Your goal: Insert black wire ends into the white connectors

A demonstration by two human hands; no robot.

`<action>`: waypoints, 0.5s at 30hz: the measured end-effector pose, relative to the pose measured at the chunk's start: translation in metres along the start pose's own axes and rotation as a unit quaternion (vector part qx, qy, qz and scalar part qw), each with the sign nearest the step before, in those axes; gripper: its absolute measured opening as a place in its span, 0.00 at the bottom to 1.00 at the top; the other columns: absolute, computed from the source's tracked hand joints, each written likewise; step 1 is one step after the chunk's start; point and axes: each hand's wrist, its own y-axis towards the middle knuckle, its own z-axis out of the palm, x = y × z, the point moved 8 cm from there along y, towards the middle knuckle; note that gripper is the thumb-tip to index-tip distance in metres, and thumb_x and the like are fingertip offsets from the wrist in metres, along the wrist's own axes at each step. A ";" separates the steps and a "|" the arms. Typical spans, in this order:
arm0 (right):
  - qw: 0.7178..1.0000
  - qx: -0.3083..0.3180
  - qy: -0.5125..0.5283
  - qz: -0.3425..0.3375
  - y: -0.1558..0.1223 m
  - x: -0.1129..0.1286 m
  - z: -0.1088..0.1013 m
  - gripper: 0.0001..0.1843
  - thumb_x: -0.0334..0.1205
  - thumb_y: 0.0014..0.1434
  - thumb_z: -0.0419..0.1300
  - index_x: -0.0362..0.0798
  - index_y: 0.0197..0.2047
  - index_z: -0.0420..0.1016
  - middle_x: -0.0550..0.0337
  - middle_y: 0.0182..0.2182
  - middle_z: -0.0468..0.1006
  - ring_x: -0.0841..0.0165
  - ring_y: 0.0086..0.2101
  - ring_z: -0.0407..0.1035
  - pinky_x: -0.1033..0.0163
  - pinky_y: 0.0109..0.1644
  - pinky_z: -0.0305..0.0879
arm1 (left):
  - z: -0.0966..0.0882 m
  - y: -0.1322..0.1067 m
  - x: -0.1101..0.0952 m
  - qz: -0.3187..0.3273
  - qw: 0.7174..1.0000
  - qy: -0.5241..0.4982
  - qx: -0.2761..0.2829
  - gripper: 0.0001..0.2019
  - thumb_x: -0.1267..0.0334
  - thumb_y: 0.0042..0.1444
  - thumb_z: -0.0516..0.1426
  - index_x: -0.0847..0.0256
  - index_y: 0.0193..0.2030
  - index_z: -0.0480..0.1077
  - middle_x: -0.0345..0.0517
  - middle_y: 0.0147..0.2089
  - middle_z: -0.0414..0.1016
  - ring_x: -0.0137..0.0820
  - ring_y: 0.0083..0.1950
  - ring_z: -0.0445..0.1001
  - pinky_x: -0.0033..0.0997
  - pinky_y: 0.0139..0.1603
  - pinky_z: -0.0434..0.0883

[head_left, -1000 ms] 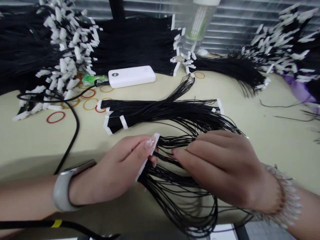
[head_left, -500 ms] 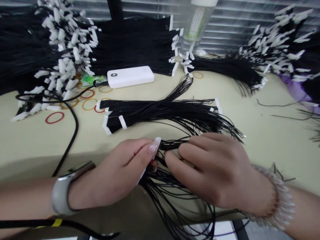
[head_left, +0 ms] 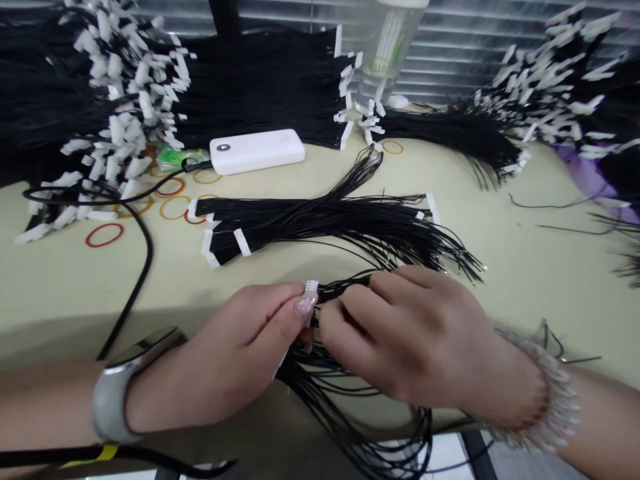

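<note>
My left hand [head_left: 250, 353] pinches a white connector [head_left: 311, 287] between thumb and fingers, near the table's front edge. Black wires [head_left: 345, 285] run from that connector toward my right hand [head_left: 410, 333], whose fingers are closed close beside it. My right fingertips are curled out of sight, so exactly what they grip cannot be seen, though wires pass under them. A loose bundle of black wires [head_left: 345, 427] hangs below both hands, over the table edge. Just beyond the hands lies a flat bundle of black wires with white connectors [head_left: 300, 220].
A white power bank [head_left: 257, 152] with a black cable [head_left: 145, 267] lies at the back left, among rubber bands [head_left: 104, 235]. Large piles of black wires with white connectors [head_left: 130, 80] line the back. A clear bottle [head_left: 387, 60] stands behind. Loose wires [head_left: 555, 207] lie at right.
My left thumb has shifted lower on the white connector, so its slotted end now shows more upright. My right hand has moved slightly left, closer to it. The view has shifted slightly.
</note>
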 end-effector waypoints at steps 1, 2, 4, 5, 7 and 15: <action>1.000 0.001 0.001 0.004 0.001 -0.001 0.000 0.08 0.34 0.59 0.49 0.48 0.34 0.68 0.65 0.18 0.63 0.74 0.19 0.50 0.63 0.23 0.40 | 0.001 0.000 0.002 -0.007 1.000 -0.006 0.001 0.14 0.62 0.59 0.43 0.57 0.23 0.58 0.36 0.22 0.65 0.26 0.24 0.62 0.24 0.25 0.63; 1.000 0.005 0.008 0.008 0.002 -0.002 0.001 0.09 0.33 0.59 0.48 0.48 0.33 0.68 0.65 0.18 0.62 0.74 0.19 0.49 0.63 0.23 0.40 | 0.001 0.000 0.004 -0.015 1.000 -0.013 -0.002 0.14 0.62 0.59 0.43 0.57 0.24 0.59 0.35 0.22 0.65 0.26 0.24 0.62 0.24 0.26 0.63; 0.999 0.015 0.042 0.017 0.002 -0.007 0.003 0.12 0.32 0.60 0.45 0.47 0.29 0.67 0.65 0.17 0.60 0.73 0.19 0.49 0.64 0.23 0.41 | 0.001 0.000 0.010 -0.036 0.999 -0.027 -0.008 0.14 0.63 0.60 0.44 0.58 0.24 0.60 0.35 0.23 0.65 0.25 0.25 0.62 0.23 0.27 0.63; 0.998 0.020 0.062 0.022 0.002 -0.012 0.005 0.13 0.32 0.60 0.45 0.47 0.28 0.66 0.65 0.18 0.59 0.74 0.20 0.49 0.64 0.24 0.42 | 0.001 0.001 0.012 -0.044 0.998 -0.034 -0.011 0.14 0.63 0.60 0.44 0.59 0.24 0.60 0.35 0.23 0.64 0.24 0.25 0.62 0.23 0.27 0.62; 0.994 0.020 0.094 0.048 -0.002 -0.024 0.006 0.12 0.37 0.61 0.47 0.46 0.28 0.64 0.64 0.20 0.60 0.74 0.21 0.51 0.65 0.24 0.45 | 0.000 0.002 0.015 -0.055 0.997 -0.047 -0.023 0.15 0.62 0.60 0.44 0.59 0.24 0.60 0.35 0.23 0.63 0.24 0.25 0.61 0.23 0.27 0.62; 0.971 -0.105 0.119 0.178 -0.013 -0.064 -0.034 0.20 0.53 0.54 0.55 0.45 0.23 0.62 0.58 0.25 0.63 0.73 0.27 0.58 0.65 0.27 0.54 | -0.015 0.001 0.032 -0.131 0.981 -0.071 -0.127 0.17 0.55 0.60 0.43 0.60 0.25 0.62 0.38 0.25 0.66 0.26 0.27 0.63 0.25 0.26 0.61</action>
